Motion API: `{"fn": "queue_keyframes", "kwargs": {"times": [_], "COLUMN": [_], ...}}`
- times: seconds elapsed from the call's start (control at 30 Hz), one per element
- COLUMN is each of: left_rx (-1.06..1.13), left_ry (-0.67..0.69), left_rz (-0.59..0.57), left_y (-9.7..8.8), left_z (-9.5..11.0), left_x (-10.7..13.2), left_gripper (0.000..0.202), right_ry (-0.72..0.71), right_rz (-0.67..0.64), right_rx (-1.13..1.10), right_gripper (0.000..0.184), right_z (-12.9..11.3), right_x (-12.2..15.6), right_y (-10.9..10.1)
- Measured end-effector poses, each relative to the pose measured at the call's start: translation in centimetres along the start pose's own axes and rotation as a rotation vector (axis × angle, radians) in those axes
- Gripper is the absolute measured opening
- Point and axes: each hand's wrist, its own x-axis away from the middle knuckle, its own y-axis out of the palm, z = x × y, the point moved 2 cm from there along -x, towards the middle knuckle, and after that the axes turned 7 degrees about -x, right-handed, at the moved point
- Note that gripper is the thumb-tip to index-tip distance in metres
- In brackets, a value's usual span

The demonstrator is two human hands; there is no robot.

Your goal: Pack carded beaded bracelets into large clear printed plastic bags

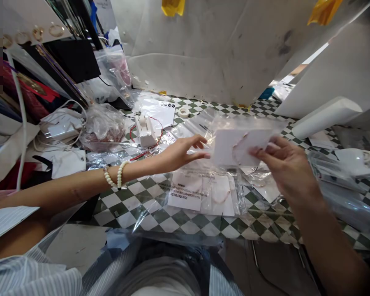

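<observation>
The right hand [285,164] was clenched on the right end of a white card [225,148], pinching it through a clear bag [249,124] with the fingers curled over the front. A thin pinkish chain [236,150] showed on the card. The card was held up above the desk [120,209], its long axis running nearly level from left to right, tipped slightly, and spanning the gap between the hands.

The left hand [181,154] was open and grasped nothing. Its fingers [202,142] were extended toward the card's left edge, which lay directly to the right of the hand. The fingertips were just beside that edge, at the loose plastic, though whether they touched the bag could not be told. The right hand was the nearer, being on the card itself.

Below the card lay a warning card [185,191] and a chain card [220,192] in plastic. Farther off, toward the top of the view, stood a white block [145,130] with a red cord [135,133], and beside it lay a tape roll [183,112]. A bead bracelet [119,174] circled the left wrist.
</observation>
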Motion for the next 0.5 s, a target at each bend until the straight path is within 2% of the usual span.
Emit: {"fn": "queue_keyframes", "kwargs": {"times": [0.03, 0.1, 0.17, 0.23, 0.3, 0.37, 0.5], "left_rx": [-0.187, -0.391, -0.349, -0.202, -0.106, -0.121, -0.407], "left_ry": [-0.007, -0.068, -0.117, -0.099, -0.038, 0.005, 0.061], "left_rz": [0.008, -0.11, -0.302, -0.41, -0.399, -0.343, -0.232], "left_y": [-0.7, -1.7, -2.2, -2.4, -2.5, -2.2, -0.8], "left_z": [-0.9, -2.6, -3.9, -4.2, -3.9, -3.5, -2.9], "left_x": [-0.1, -0.5, -0.8, -1.0, -0.9, -0.2, 1.9], "left_gripper": [0.053, 0.057, 0.045, 0.029, 0.023, 0.027, 0.055], "right_ry": [-0.023, -0.026, -0.017, -0.032, -0.029, 0.015, 0.084], "right_rz": [0.031, 0.057, 0.021, -0.035, -0.078, -0.107, -0.132], "right_rx": [0.002, 0.007, 0.04, 0.092, 0.137, 0.165, 0.205], "right_gripper": [0.032, 0.033, 0.034, 0.035, 0.035, 0.037, 0.037], "right_z": [-0.3, -0.8, -1.2, -1.3, -1.1, -0.8, 0.2], "right_x": [-0.8, -2.7, -4.6, -6.4, -7.8, -8.7, -9.4], "right_y": [-0.6, -1.5, -1.4, -0.4, 1.3, 2.9, 4.3]}}
